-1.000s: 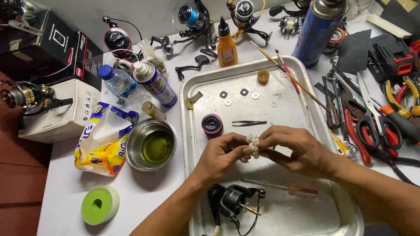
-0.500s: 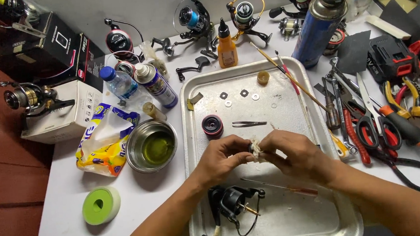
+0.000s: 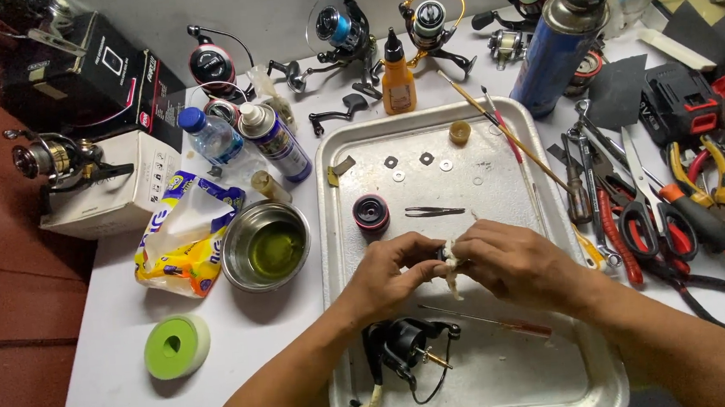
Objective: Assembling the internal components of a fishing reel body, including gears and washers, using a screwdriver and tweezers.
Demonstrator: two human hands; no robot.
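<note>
White tabletop point(image 3: 112, 391) carries a metal tray point(image 3: 504, 160), and both hands work above its middle. Left hand point(image 3: 389, 276) and right hand point(image 3: 515, 261) meet fingertip to fingertip over a small dark reel part point(image 3: 443, 255), pinched between the left thumb and forefinger. A scrap of whitish cloth point(image 3: 454, 280) is gripped in the right fingers, pressed against the part and hanging just below it. Both sets of fingers are curled closed on what they hold. Just beyond the hands lie tweezers point(image 3: 435, 211) and a dark spool point(image 3: 371, 213); nearer the wearer sit a black reel body point(image 3: 402, 349) and a thin screwdriver point(image 3: 494, 322). Beside the tray stands a steel bowl of yellowish oil point(image 3: 266, 248), with pliers and scissors point(image 3: 653, 217) on the other side.
</note>
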